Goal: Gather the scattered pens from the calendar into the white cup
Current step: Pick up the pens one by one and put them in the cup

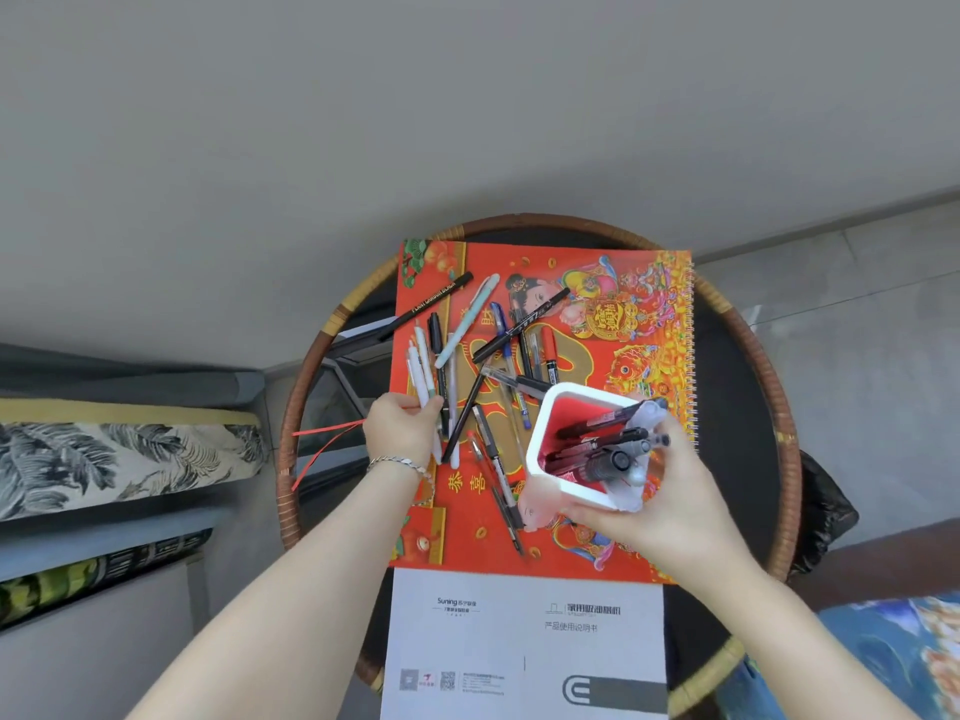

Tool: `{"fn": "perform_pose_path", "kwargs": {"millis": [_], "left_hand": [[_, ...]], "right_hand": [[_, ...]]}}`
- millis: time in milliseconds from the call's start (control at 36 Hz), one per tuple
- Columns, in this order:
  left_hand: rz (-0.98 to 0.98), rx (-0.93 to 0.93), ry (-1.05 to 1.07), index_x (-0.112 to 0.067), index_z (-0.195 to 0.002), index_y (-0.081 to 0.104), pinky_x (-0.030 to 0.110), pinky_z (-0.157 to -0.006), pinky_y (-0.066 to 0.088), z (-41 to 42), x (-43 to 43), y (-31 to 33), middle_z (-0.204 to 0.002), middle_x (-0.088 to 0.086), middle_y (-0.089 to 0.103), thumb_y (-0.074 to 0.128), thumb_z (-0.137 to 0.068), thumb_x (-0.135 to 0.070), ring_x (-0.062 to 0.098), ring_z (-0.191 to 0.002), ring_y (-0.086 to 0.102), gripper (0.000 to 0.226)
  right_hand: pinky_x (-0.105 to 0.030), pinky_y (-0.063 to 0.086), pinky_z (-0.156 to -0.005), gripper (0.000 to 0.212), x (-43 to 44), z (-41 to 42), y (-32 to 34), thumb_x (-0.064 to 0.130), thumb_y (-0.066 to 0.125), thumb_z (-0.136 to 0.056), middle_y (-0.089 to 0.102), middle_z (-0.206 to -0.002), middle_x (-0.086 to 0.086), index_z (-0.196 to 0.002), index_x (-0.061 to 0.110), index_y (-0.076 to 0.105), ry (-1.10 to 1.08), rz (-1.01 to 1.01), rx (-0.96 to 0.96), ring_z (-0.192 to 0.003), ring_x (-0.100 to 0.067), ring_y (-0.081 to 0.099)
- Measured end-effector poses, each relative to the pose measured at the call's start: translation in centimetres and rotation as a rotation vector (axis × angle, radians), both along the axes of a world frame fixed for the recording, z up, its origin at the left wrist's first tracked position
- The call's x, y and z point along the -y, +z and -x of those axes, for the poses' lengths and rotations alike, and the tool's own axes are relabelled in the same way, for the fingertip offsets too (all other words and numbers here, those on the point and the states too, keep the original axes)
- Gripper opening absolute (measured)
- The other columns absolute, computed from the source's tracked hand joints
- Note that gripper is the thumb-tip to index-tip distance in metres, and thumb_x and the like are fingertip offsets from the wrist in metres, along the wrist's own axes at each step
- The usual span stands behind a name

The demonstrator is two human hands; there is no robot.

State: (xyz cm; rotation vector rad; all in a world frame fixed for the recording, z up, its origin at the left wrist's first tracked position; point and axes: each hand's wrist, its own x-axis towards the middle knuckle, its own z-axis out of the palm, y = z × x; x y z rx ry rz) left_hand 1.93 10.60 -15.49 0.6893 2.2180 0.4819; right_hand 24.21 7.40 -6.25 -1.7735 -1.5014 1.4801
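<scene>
Several white pens (pixel 422 371) point away, gripped by left hand (pixel 402 426); right hand (pixel 657 504) apparently clasps tilted white cup (pixel 576 439).

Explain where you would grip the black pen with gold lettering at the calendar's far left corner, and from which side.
Pinch the black pen mid-barrel from above, fingers across its width. It lies flat and diagonal, apart from the pile, so its middle is clear.

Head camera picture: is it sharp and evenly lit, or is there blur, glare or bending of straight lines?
Head view: light is soft and even, without hard shadows or strong glare; the calendar and the loose pens are fairly sharp; the white cup in the right hand looks smeared at its near edge; the wide lens bends the wall line and stretches both forearms.
</scene>
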Motion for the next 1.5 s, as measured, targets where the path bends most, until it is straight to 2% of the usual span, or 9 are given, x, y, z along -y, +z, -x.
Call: {"fn": "perform_pose_path", "kwargs": {"millis": [194, 417, 583, 667, 806, 1000, 1111, 1222, 1500], "left_hand": [[0.078, 0.002, -0.172, -0.011, -0.049, 0.036, 0.026, -0.044, 0.022, 0.4, -0.2, -0.7, -0.044, 0.005, 0.034, 0.053, -0.090, -0.018, 0.020, -0.042, 0.032, 0.045], [0.109, 0.016, -0.090, 0.000, -0.083, 0.042, 0.028, -0.046, 0.029, 0.6, 0.3, 1.2, -0.064, 0.011, 0.046, 0.043, -0.094, -0.019, 0.021, -0.050, 0.039, 0.021], [-0.228, 0.227, 0.032, 0.001, -0.101, 0.049, 0.010, -0.042, 0.039, 0.7, 2.7, 8.1, -0.067, -0.001, 0.052, 0.043, -0.095, -0.015, 0.010, -0.051, 0.046, 0.018], [-0.404, 0.367, 0.077, -0.006, -0.112, 0.053, 0.019, -0.058, 0.053, 0.4, 3.7, 12.3, -0.072, -0.006, 0.060, 0.054, -0.091, -0.016, 0.003, -0.061, 0.058, 0.023], [-0.676, 0.566, 0.143, -0.018, -0.084, 0.067, 0.017, -0.068, 0.054, -1.9, 5.5, 16.5, -0.078, -0.007, 0.068, 0.067, -0.077, -0.022, 0.007, -0.076, 0.065, 0.007], [-0.561, 0.545, -0.142, -0.013, -0.078, 0.070, 0.022, -0.080, 0.053, -5.3, 6.8, 14.7, -0.085, -0.006, 0.073, 0.065, -0.081, 0.002, 0.009, -0.087, 0.068, 0.017], [-0.452, 0.143, -0.468, -0.022, -0.088, 0.071, 0.009, -0.079, 0.040, -5.5, 7.4, 12.5, -0.085, -0.026, 0.058, 0.062, -0.081, -0.011, 0.009, -0.093, 0.054, 0.015], [-0.451, 0.068, -0.485, -0.026, -0.081, 0.068, 0.002, -0.079, 0.031, -6.0, 7.3, 13.0, -0.081, -0.025, 0.059, 0.055, -0.078, -0.040, 0.005, -0.093, 0.049, 0.019], [-0.798, 0.248, -0.514, -0.028, -0.116, 0.056, 0.035, -0.088, 0.054, -5.5, 7.2, 12.1, -0.108, -0.010, 0.066, 0.049, -0.093, -0.016, 0.007, -0.106, 0.062, 0.027]], "right_hand": [[-0.027, 0.046, -0.083, 0.071, 0.6, 0.6, -0.2, 0.050, 0.084, -0.043, 0.057, -0.111, 0.024, -0.099, 0.061, 0.041, 0.019, 0.046, 0.013, -0.105, 0.004, 0.055], [-0.029, 0.046, -0.085, 0.073, 1.1, 0.8, -0.1, 0.041, 0.087, -0.048, 0.055, -0.116, 0.021, -0.101, 0.057, 0.040, 0.035, 0.042, 0.033, -0.108, -0.003, 0.055], [-0.043, 0.054, -0.085, 0.078, 1.6, 1.1, 0.5, 0.037, 0.089, -0.049, 0.056, -0.117, 0.022, -0.104, 0.061, 0.039, 0.025, 0.036, 0.039, -0.106, -0.007, 0.059], [-0.039, 0.051, -0.088, 0.076, 2.0, 1.4, 0.9, 0.034, 0.089, -0.052, 0.055, -0.113, 0.025, -0.102, 0.062, 0.038, 0.019, 0.015, 0.026, -0.106, -0.001, 0.056], [-0.041, 0.053, -0.085, 0.074, 2.5, 1.6, 1.0, 0.036, 0.086, -0.049, 0.055, -0.106, 0.035, -0.103, 0.061, 0.041, -0.004, 0.019, 0.002, -0.101, 0.010, 0.055], [-0.038, 0.053, -0.087, 0.080, 3.5, 2.4, 1.6, 0.021, 0.088, -0.053, 0.061, -0.111, 0.023, -0.108, 0.058, 0.044, 0.015, -0.018, 0.022, -0.102, 0.003, 0.059], [-0.037, 0.051, -0.089, 0.085, 4.0, 2.8, 1.6, 0.040, 0.081, -0.052, 0.054, -0.127, 0.018, -0.127, 0.044, 0.040, 0.050, -0.051, 0.100, -0.113, -0.007, 0.055], [-0.039, 0.052, -0.087, 0.078, 4.3, 2.7, 1.2, 0.039, 0.083, -0.052, 0.059, -0.120, 0.016, -0.120, 0.045, 0.045, 0.000, -0.024, 0.052, -0.108, -0.006, 0.058], [-0.048, 0.053, -0.086, 0.083, 4.7, 2.1, 0.2, 0.029, 0.085, -0.047, 0.062, -0.117, 0.010, -0.118, 0.044, 0.046, -0.038, 0.002, 0.019, -0.107, -0.011, 0.062]]}}
